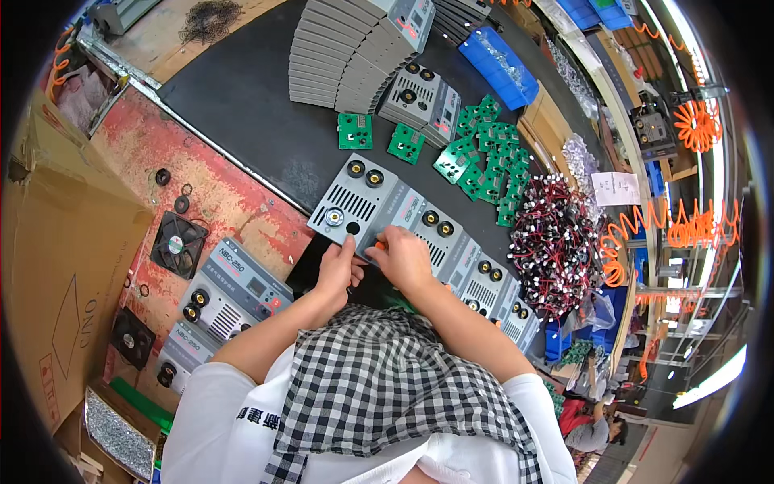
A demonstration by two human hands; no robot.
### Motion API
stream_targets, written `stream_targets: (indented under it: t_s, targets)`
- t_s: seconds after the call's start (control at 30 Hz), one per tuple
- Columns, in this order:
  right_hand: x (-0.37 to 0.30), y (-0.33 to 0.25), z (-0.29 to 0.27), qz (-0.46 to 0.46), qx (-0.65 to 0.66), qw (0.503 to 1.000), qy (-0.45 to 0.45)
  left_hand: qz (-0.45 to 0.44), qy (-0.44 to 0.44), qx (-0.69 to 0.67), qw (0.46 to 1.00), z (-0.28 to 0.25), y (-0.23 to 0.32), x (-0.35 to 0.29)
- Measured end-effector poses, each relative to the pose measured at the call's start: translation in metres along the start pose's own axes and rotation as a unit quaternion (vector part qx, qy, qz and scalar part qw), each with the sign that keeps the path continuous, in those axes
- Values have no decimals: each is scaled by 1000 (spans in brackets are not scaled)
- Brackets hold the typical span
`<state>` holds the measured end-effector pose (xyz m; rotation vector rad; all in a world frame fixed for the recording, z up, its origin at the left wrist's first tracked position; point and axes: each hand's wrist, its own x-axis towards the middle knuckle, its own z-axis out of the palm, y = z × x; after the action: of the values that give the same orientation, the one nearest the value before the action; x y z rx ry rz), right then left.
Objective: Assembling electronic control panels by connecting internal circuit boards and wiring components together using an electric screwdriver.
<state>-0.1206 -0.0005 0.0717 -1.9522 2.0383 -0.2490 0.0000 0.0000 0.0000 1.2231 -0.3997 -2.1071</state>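
A grey metal machine panel with vent slots, black-ringed brass sockets and an open round hole lies in front of me at the black bench's near edge. At its near edge, my left hand is closed, with the thumb up beside the open hole and the fingers partly under the edge. Against the panel's lower right part, my right hand has its fingers curled and pressed together; what they pinch is hidden. A round metal connector sits in the panel, left of the open hole.
Similar panels run to the right; more lie at the left. A tall stack of grey panels, green circuit boards, a blue bin and a wire heap stand beyond. A cardboard box is at far left.
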Motion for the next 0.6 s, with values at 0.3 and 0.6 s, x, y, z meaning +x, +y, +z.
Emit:
stream_targets:
  t_s: [0.3,0.6]
  targets:
    - [11,3,3,34,59,998,-17,8,15,0,1000,2,6,-3]
    - [17,4,4,45,31,996,-66,6,16,-14,1000,3,3,-3]
